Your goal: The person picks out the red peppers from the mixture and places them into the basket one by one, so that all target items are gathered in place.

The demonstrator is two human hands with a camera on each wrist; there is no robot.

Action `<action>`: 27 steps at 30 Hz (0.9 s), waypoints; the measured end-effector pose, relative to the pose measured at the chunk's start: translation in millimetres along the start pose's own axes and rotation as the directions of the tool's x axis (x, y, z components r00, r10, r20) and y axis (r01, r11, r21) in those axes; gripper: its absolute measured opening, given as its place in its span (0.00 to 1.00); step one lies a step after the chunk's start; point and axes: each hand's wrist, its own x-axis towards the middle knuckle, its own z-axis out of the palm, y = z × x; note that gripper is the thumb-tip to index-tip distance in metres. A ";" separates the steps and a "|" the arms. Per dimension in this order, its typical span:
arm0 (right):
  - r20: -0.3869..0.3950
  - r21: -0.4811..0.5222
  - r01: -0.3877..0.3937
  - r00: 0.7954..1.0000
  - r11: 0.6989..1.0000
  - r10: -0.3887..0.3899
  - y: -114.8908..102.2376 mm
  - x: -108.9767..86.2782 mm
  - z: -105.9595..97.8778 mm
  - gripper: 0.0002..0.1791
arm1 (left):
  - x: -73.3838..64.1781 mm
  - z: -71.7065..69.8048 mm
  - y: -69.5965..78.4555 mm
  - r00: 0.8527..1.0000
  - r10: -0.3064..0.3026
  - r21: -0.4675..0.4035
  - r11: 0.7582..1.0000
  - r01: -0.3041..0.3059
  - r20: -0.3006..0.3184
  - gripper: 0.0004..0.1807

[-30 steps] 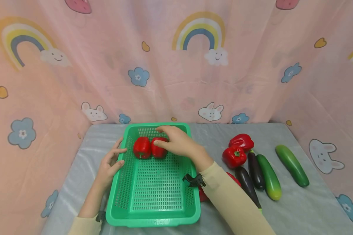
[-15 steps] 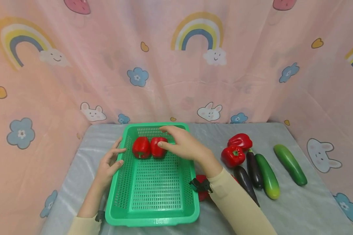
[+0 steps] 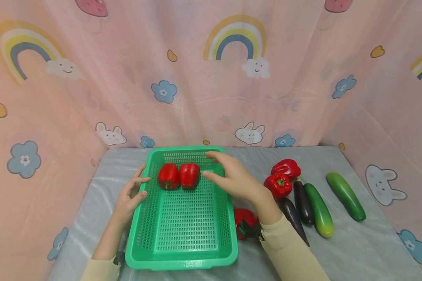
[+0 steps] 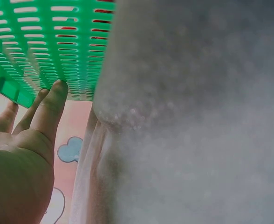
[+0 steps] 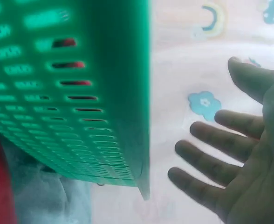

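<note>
Inside a green perforated plastic basket (image 3: pixel 181 265), two red bell peppers (image 3: pixel 168 176) sit side by side near the far end. My left hand (image 3: pixel 129 197) rests against the basket's left side, thumb and a finger reaching over the rim. In the left wrist view its straight fingers (image 4: pixel 51 107) touch the outer wall. Over the basket's right rim hovers my right hand (image 3: pixel 238 180), fingers spread and nothing in them, just right of the nearer bell pepper (image 3: pixel 189 175). The right wrist view shows this palm (image 5: pixel 249 186) bare beside the basket wall.
Right of the basket lie two red bell peppers (image 3: pixel 278 185), two eggplants (image 3: pixel 303 203) and two green cucumber-like vegetables (image 3: pixel 346 196) on a grey cloth (image 3: pixel 369 249). Another red pepper (image 3: pixel 244 218) sits by the basket's right wall, partly behind my wrist. A pink patterned curtain (image 3: pixel 197 121) surrounds the table.
My right hand has left the right-hand pepper in the basket and moved to the right, fingers opening. The left hand and the basket stay in place.
</note>
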 end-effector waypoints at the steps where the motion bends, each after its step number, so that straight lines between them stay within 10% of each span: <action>1: -0.005 0.005 -0.005 1.000 1.000 0.005 0.7 -2.5 -1.2 0.37 | -0.2 -0.1 -0.1 1.000 0.003 -0.001 1.000 -0.003 0.000 0.20; 27: -0.225 -0.007 -0.167 0.961 0.986 0.161 34.7 -52.3 -28.9 0.36 | 0.0 -0.6 -0.5 1.000 0.021 -0.006 1.000 -0.021 0.003 0.20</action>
